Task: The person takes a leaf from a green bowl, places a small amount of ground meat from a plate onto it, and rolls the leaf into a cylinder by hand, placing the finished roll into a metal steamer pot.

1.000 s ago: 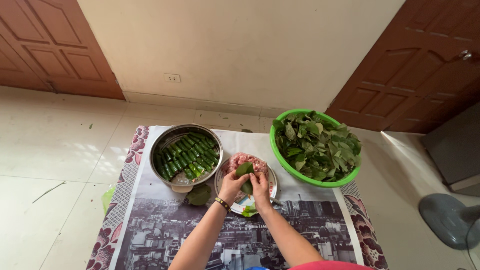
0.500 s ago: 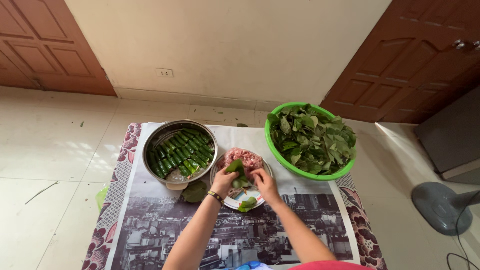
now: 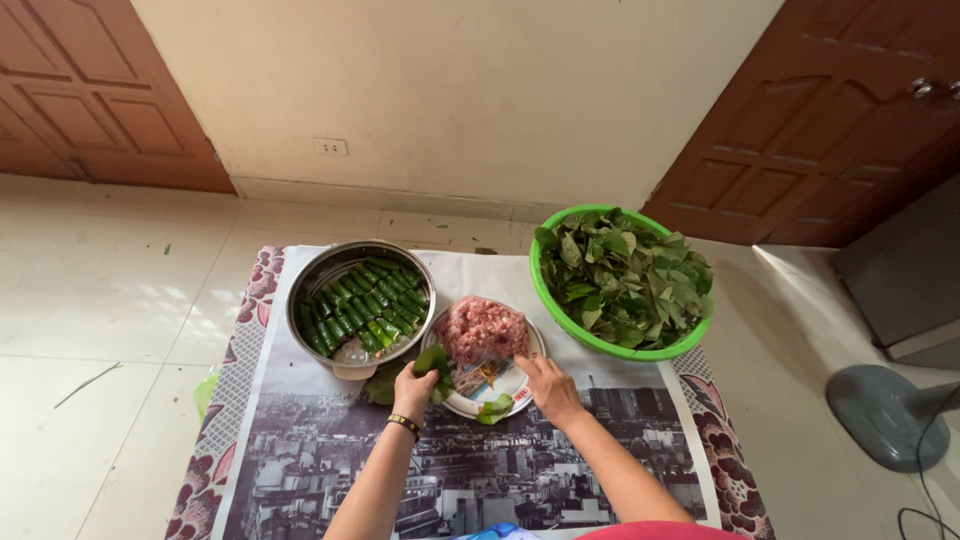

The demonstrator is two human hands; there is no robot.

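1 green leaf [image 3: 433, 359] pinched in left hand [image 3: 413, 384] fingertips; right hand [image 3: 549, 388] loose.

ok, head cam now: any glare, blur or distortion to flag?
Head view: sharp overall, hands unblurred; left hand holds a leaf, right hand rests on the plate. Soft daylight patches on the floor tiles, mild sheen on the steel pot rim, no blown-out glare. Wide-angle bending shows at the doors and edges.
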